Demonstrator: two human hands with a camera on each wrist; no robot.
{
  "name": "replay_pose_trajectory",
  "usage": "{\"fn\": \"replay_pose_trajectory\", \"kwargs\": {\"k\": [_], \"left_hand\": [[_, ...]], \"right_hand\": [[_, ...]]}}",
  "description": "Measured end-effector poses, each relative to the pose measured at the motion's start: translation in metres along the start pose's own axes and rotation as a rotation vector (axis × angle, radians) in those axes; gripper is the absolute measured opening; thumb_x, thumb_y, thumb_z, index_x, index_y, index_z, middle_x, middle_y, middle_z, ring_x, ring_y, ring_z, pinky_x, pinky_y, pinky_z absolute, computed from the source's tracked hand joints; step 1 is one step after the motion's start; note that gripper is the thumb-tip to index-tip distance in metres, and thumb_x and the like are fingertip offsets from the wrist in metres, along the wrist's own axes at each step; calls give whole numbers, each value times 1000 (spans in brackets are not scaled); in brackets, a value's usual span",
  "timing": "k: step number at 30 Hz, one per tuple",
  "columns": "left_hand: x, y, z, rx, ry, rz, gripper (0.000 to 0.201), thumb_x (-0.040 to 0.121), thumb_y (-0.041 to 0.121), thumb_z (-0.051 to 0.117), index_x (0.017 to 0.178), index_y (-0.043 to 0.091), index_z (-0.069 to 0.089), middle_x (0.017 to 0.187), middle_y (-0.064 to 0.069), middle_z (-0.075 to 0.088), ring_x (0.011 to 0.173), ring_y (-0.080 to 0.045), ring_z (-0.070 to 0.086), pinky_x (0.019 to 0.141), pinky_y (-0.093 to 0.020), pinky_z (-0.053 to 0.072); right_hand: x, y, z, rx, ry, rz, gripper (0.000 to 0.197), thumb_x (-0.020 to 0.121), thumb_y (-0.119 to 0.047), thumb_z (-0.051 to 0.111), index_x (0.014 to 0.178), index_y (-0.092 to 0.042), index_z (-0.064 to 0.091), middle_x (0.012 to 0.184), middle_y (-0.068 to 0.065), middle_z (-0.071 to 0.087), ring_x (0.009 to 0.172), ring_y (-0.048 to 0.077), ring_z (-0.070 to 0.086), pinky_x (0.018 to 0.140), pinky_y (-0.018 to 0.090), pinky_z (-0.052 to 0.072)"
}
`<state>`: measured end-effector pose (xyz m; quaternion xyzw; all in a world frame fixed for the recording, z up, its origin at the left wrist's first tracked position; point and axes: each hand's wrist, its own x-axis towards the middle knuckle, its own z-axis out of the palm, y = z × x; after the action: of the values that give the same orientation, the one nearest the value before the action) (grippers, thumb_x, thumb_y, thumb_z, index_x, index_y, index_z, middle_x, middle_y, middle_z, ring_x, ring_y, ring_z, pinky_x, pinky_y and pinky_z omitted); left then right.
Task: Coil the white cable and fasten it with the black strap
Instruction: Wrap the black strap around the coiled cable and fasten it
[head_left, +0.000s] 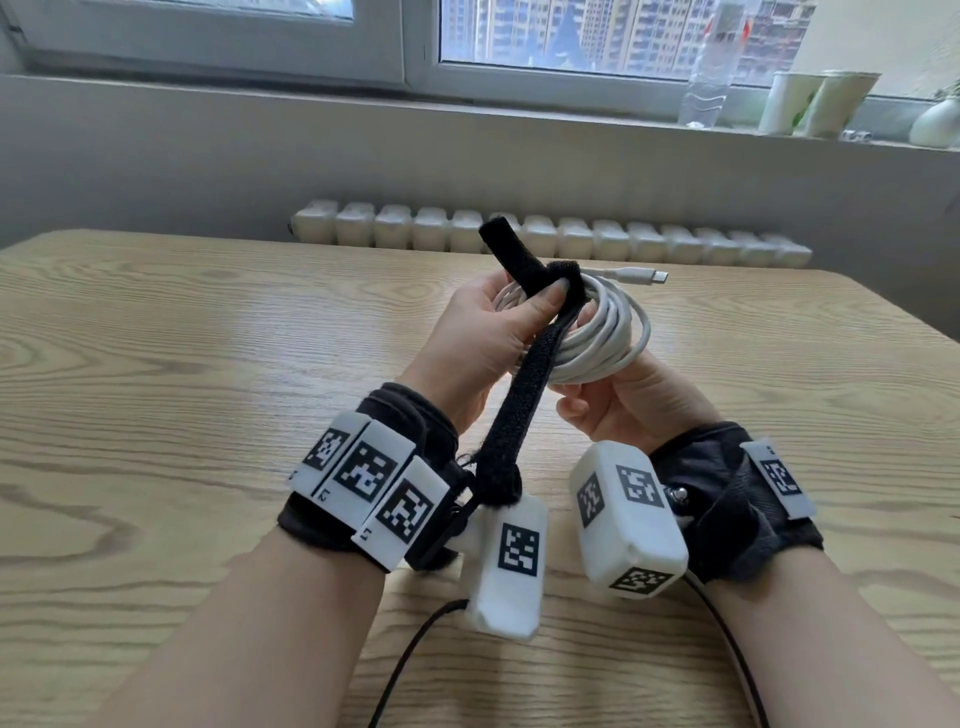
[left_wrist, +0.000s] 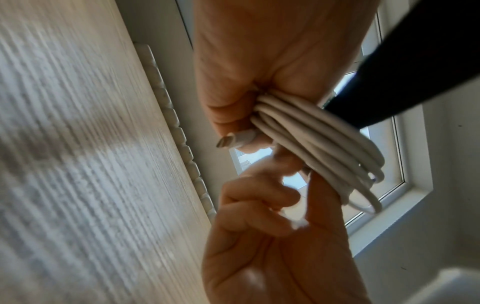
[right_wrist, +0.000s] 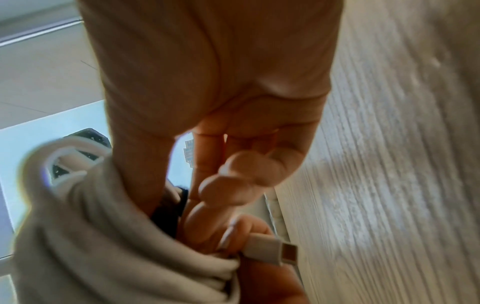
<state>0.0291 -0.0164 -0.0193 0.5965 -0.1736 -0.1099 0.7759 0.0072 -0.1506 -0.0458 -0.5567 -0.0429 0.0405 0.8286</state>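
I hold the coiled white cable (head_left: 597, 332) above the desk (head_left: 156, 338): left grip (head_left: 483, 338) pinning black strap (head_left: 524, 374), right grip (head_left: 628, 400) pinching its loops.

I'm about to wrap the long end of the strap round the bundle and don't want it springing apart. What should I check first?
1. White cable wound into a coil: ok.
2. Left hand grips the coil, thumb pressing the black hook-and-loop strap onto it: ok.
3. Right hand holds the coil from below: ok.
4. Long strap tail free to pull: not ok, it drapes onto the left wrist gear.
5. Plug ends tucked: not ok, one white connector sticks out.
6. Strap looped snugly: cannot tell.
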Motion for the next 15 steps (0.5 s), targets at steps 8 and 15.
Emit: {"fn": "replay_pose_trajectory", "kwargs": {"k": [8,15], "left_hand": [[3,-2,-5,-5,-27,20,35,89,15,62,119,-2,54,118,-28,60,106,-43,61,89,-64,47],[5,-3,-8,41,-31,35,33,90,15,60,119,-2,56,115,-19,63,99,-25,63,96,-44,49]], "right_hand": [[5,4,-6,14,-17,10,13,73,-16,75,71,-18,63,56,-8,53,42,2,40,42,14,28],[10,7,-9,-8,-57,-17,28,65,-22,83,81,-14,62,65,-5,57,48,3,47,40,14,37]]}}
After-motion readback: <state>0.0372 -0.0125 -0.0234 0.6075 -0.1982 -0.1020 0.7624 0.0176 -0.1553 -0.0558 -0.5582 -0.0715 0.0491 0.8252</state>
